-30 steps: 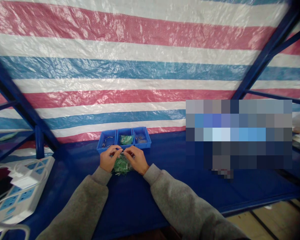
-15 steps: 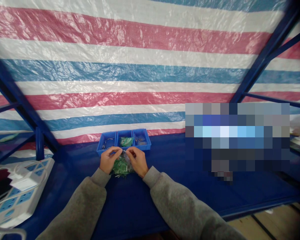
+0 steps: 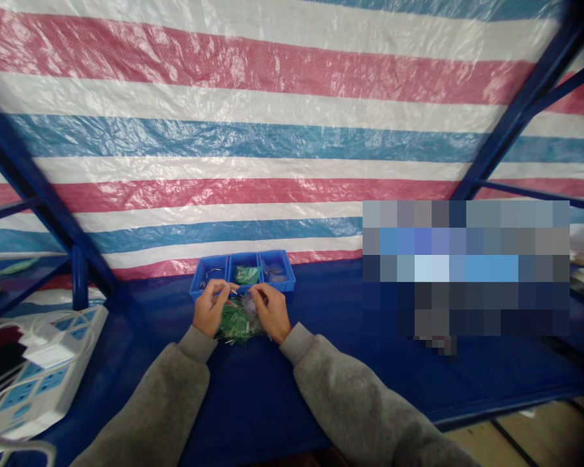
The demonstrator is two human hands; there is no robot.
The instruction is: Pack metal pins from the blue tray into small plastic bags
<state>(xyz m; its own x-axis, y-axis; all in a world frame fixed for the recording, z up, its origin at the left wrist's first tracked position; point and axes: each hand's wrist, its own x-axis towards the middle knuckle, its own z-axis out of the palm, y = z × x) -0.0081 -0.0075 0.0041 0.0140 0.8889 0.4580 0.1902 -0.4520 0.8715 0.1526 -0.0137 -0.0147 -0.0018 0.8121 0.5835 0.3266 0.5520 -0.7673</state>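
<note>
My left hand is closed in a pinch, with a small thin piece at its fingertips that is too tiny to name. Thumb and forefinger of my right hand are pressed together beside it; whatever is between them is hidden. Between and below both hands lies a loose pile of green packets with thin pale sticks poking out. Some clear plastic touches the pile near my right fingers. Just behind the hands stands a blue three-compartment tray, with small thin metal pieces at left, green packets in the middle and greyish clear packets at right.
A white power strip with plugs and cables lies at the left on the blue tabletop. Blue metal posts frame the space, and a striped plastic sheet hangs behind. A blurred-out patch covers the right side.
My fingertips have moved apart a little; before, they met over a small shiny piece. More clear plastic shows between the hands. The tray and green pile stay in place.
</note>
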